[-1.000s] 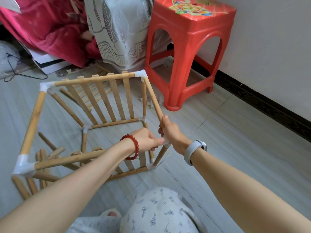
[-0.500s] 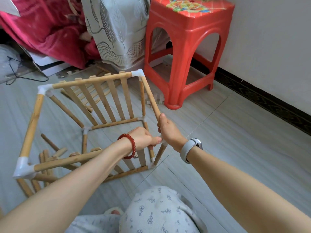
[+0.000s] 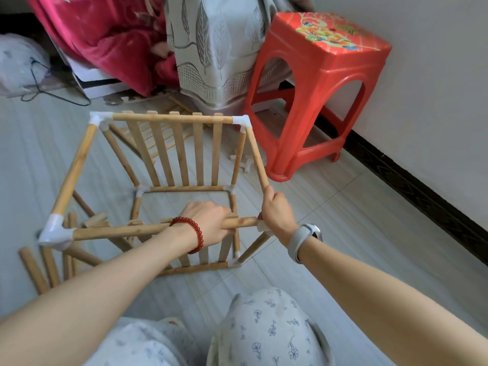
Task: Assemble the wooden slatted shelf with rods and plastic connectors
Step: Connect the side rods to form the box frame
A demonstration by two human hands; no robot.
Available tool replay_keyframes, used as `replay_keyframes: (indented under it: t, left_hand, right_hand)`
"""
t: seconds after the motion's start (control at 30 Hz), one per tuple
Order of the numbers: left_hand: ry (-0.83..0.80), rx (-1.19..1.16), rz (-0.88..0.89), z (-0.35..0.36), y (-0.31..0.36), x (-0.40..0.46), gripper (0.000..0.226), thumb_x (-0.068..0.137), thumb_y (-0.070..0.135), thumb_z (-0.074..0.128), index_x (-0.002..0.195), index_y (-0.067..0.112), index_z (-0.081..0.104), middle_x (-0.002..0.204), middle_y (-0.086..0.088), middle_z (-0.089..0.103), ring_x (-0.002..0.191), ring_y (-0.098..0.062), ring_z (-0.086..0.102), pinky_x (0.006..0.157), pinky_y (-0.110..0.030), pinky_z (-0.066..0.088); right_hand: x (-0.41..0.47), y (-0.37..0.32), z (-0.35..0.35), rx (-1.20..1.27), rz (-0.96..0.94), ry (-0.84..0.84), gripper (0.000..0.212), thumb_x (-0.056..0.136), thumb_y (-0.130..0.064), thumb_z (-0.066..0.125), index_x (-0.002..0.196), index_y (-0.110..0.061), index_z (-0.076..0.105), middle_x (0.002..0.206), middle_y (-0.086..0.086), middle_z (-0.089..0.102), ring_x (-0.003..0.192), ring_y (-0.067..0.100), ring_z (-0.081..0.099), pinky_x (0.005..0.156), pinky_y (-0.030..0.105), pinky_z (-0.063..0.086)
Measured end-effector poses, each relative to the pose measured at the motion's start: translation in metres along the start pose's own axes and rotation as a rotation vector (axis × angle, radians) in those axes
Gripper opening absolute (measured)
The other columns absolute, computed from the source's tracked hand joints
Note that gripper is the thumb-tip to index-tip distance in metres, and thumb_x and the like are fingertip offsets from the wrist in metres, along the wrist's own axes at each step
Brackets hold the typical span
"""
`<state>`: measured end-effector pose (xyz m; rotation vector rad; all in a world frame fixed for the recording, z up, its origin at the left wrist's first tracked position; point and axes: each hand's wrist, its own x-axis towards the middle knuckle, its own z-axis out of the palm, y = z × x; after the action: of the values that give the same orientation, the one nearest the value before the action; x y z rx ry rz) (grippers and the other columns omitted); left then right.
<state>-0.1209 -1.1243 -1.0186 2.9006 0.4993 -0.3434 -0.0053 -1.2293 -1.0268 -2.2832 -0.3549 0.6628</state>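
The wooden shelf frame [image 3: 79, 165] stands on the floor, its rods joined by white plastic connectors [image 3: 55, 232] at the corners. A slatted panel [image 3: 179, 151] forms its far side. My left hand [image 3: 208, 223], with a red bead bracelet, grips the near top rod [image 3: 118, 231] close to its right end. My right hand [image 3: 277, 212], with a grey wristband, is curled round the near right corner connector, where the right top rod [image 3: 254, 154] meets it. The connector is mostly hidden under that hand.
Loose wooden rods [image 3: 34, 270] lie on the floor at the lower left. A red plastic stool [image 3: 317, 83] stands close to the frame's right. Hanging cloth [image 3: 211, 48] and a red blanket [image 3: 105, 35] are behind. A wall with a dark skirting runs along the right.
The view has tilted up and swung, so the frame sits squarer. My left hand has shifted from the corner onto the near top rod, which now shows between both hands.
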Motion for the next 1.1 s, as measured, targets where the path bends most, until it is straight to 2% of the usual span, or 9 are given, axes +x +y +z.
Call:
replay_keyframes:
  t: [0.13, 0.2, 0.33, 0.5, 0.57, 0.7, 0.8, 0.97, 1.1]
  left_hand:
    - [0.077, -0.060, -0.021, 0.003, -0.006, -0.004, 0.021, 0.090, 0.035, 0.048, 0.071, 0.028, 0.044, 0.066, 0.008, 0.050, 0.076, -0.021, 0.058, 0.064, -0.028, 0.037]
    - [0.096, -0.068, -0.037, 0.004, -0.009, -0.007, 0.023, 0.088, 0.029, 0.048, 0.066, 0.027, 0.041, 0.062, 0.008, 0.047, 0.068, -0.020, 0.052, 0.062, -0.028, 0.035]
    - [0.116, -0.070, -0.034, 0.006, -0.014, -0.014, 0.010, 0.083, 0.024, 0.049, 0.074, 0.025, 0.050, 0.061, 0.007, 0.047, 0.064, -0.018, 0.047, 0.061, -0.028, 0.033]
    - [0.106, -0.114, -0.045, 0.010, -0.016, -0.018, 0.014, 0.085, 0.030, 0.051, 0.073, 0.023, 0.052, 0.061, 0.007, 0.048, 0.067, -0.021, 0.049, 0.062, -0.028, 0.034]
    - [0.102, -0.138, -0.056, 0.011, -0.017, -0.016, 0.022, 0.087, 0.037, 0.053, 0.070, 0.024, 0.050, 0.062, 0.008, 0.048, 0.066, -0.020, 0.049, 0.062, -0.028, 0.034]
    - [0.100, -0.161, -0.079, 0.015, -0.018, -0.015, 0.033, 0.088, 0.042, 0.055, 0.064, 0.024, 0.042, 0.062, 0.008, 0.048, 0.065, -0.019, 0.048, 0.062, -0.028, 0.034]
    - [0.104, -0.168, -0.081, 0.014, -0.018, -0.015, 0.026, 0.086, 0.033, 0.054, 0.065, 0.023, 0.043, 0.062, 0.006, 0.048, 0.067, -0.021, 0.049, 0.063, -0.029, 0.036]
    - [0.096, -0.163, -0.083, 0.009, -0.023, -0.009, 0.022, 0.085, 0.026, 0.053, 0.064, 0.026, 0.044, 0.062, 0.008, 0.047, 0.068, -0.020, 0.049, 0.062, -0.027, 0.034]
    - [0.085, -0.156, -0.084, 0.010, -0.021, -0.013, 0.017, 0.086, 0.030, 0.053, 0.069, 0.026, 0.050, 0.062, 0.009, 0.046, 0.068, -0.019, 0.049, 0.062, -0.027, 0.033]
  right_hand:
    - [0.000, -0.004, 0.008, -0.166, 0.017, 0.064, 0.017, 0.100, -0.020, 0.028, 0.089, -0.011, 0.038, 0.067, -0.002, 0.044, 0.055, 0.017, 0.043, 0.049, 0.029, 0.028]
    - [-0.001, -0.006, 0.012, -0.271, 0.000, 0.082, 0.024, 0.101, -0.025, 0.025, 0.089, -0.011, 0.041, 0.069, -0.001, 0.049, 0.063, 0.022, 0.049, 0.057, 0.031, 0.035]
    - [-0.001, -0.012, 0.021, -0.339, -0.007, 0.110, 0.043, 0.102, -0.037, 0.017, 0.098, -0.008, 0.048, 0.081, 0.006, 0.058, 0.079, 0.029, 0.058, 0.071, 0.039, 0.044]
    - [0.004, -0.010, 0.028, -0.355, -0.013, 0.094, 0.040, 0.103, -0.033, 0.017, 0.099, -0.008, 0.047, 0.070, 0.000, 0.046, 0.068, 0.022, 0.051, 0.062, 0.035, 0.041]
    - [0.006, -0.012, 0.029, -0.321, -0.020, 0.069, 0.038, 0.102, -0.032, 0.017, 0.100, -0.008, 0.047, 0.071, 0.000, 0.047, 0.062, 0.018, 0.049, 0.061, 0.037, 0.046]
    - [0.008, -0.014, 0.031, -0.236, -0.033, 0.038, 0.047, 0.102, -0.039, 0.015, 0.100, -0.008, 0.049, 0.072, 0.002, 0.051, 0.067, 0.023, 0.056, 0.070, 0.043, 0.054]
    - [0.008, -0.013, 0.032, -0.184, -0.028, 0.035, 0.052, 0.102, -0.042, 0.014, 0.103, -0.006, 0.051, 0.075, 0.002, 0.051, 0.067, 0.019, 0.052, 0.064, 0.037, 0.048]
    - [0.008, -0.011, 0.033, -0.049, -0.028, -0.001, 0.047, 0.102, -0.041, 0.017, 0.104, -0.007, 0.049, 0.079, 0.003, 0.051, 0.079, 0.024, 0.056, 0.069, 0.035, 0.045]
    - [0.000, -0.003, 0.027, 0.168, -0.013, -0.088, 0.040, 0.102, -0.038, 0.023, 0.089, -0.011, 0.049, 0.071, 0.002, 0.047, 0.064, 0.015, 0.045, 0.057, 0.028, 0.038]
